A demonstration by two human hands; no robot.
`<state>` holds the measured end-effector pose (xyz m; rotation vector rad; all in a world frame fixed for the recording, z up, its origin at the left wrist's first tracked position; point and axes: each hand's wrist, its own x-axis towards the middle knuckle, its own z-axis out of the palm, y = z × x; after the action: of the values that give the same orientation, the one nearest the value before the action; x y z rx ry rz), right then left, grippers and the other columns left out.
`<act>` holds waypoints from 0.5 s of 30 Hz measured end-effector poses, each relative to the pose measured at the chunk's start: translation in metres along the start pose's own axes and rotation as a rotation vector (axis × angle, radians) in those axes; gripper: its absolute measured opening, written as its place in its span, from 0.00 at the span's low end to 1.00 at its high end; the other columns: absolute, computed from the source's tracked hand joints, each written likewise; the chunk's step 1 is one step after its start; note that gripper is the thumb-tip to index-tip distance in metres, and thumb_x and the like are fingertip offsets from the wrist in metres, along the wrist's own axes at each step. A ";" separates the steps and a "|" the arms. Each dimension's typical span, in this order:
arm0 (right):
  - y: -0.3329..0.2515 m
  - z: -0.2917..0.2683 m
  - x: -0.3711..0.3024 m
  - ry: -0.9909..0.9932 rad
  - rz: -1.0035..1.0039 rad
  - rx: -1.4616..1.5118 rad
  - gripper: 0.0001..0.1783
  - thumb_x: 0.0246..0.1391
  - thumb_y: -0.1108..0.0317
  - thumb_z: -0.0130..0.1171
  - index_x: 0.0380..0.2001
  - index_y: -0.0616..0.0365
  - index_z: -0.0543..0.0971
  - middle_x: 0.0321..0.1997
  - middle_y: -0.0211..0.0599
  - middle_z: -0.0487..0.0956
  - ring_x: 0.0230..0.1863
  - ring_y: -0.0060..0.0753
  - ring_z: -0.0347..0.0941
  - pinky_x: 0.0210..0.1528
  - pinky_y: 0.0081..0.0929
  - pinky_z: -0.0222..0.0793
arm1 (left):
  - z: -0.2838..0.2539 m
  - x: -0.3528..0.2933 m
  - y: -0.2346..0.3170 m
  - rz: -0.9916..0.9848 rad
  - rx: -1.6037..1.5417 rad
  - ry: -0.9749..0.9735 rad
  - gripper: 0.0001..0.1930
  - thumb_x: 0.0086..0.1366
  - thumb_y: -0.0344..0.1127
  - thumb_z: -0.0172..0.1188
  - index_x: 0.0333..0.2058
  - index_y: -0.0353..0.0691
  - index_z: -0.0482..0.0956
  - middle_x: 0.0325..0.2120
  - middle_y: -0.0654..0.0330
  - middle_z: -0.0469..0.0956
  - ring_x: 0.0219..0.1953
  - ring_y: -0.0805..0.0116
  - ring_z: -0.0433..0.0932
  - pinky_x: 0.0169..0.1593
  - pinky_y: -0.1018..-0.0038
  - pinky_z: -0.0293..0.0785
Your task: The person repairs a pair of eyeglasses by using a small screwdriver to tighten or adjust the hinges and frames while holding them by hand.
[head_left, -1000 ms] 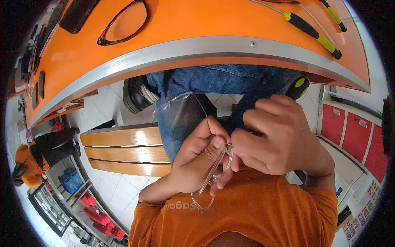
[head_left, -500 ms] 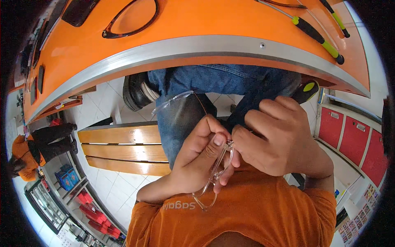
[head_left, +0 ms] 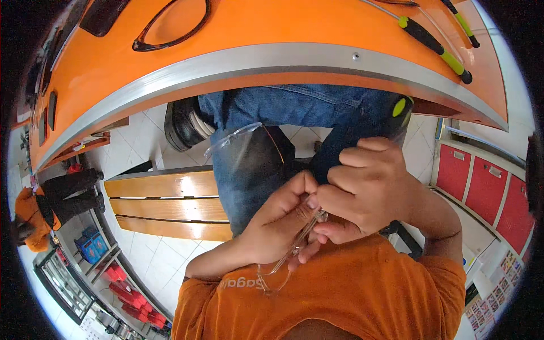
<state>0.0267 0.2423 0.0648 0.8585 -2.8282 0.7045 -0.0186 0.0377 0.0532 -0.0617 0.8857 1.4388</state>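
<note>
Clear-framed eyeglasses [head_left: 262,279] are pinched in my left hand [head_left: 277,224], thumb over the frame, just in front of my orange shirt. One thin temple arm rises past my fingers and ends in a clear tip [head_left: 233,139] above my knee. Closed in a fist, my right hand [head_left: 368,190] meets the left at the frame's hinge area. A black and green screwdriver handle [head_left: 401,107] sticks up out of it. The screwdriver's tip and the spot it touches are hidden by my fingers.
An orange table [head_left: 272,22] with a metal edge stands in front, holding a dark eyeglass rim [head_left: 170,42] and another green-black screwdriver [head_left: 433,48]. A slatted wooden bench [head_left: 164,204] is at left, red drawers [head_left: 470,175] at right. Another person [head_left: 37,218] stands far left.
My right fist has turned, and the screwdriver handle has swung left and upright. The right thumb now shows beneath the fist. The eyeglasses have shifted slightly left and down.
</note>
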 end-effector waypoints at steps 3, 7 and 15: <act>0.004 0.014 -0.006 0.101 -0.125 0.100 0.22 0.40 0.42 0.63 0.17 0.48 0.72 0.15 0.21 0.64 0.18 0.25 0.63 0.21 0.27 0.59 | -0.005 0.007 -0.005 -0.002 0.045 0.037 0.08 0.76 0.40 0.39 0.39 0.43 0.60 0.21 0.59 0.72 0.12 0.76 0.69 0.11 0.82 0.63; -0.007 0.025 -0.009 0.191 -0.166 0.165 0.28 0.44 0.37 0.62 0.16 0.49 0.69 0.15 0.24 0.62 0.15 0.26 0.59 0.16 0.28 0.52 | -0.008 0.011 -0.001 0.054 0.133 0.095 0.09 0.76 0.41 0.39 0.40 0.43 0.59 0.22 0.57 0.73 0.12 0.75 0.68 0.11 0.82 0.63; -0.005 -0.006 -0.009 0.069 0.207 0.223 0.10 0.50 0.62 0.59 0.26 0.56 0.72 0.24 0.37 0.69 0.21 0.43 0.69 0.25 0.37 0.66 | -0.011 0.002 0.017 0.160 -0.063 -0.066 0.06 0.75 0.37 0.39 0.43 0.42 0.59 0.26 0.53 0.73 0.15 0.73 0.69 0.14 0.81 0.66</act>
<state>0.0369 0.2459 0.0704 0.5572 -2.8402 1.0712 -0.0391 0.0367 0.0529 0.0098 0.8061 1.6088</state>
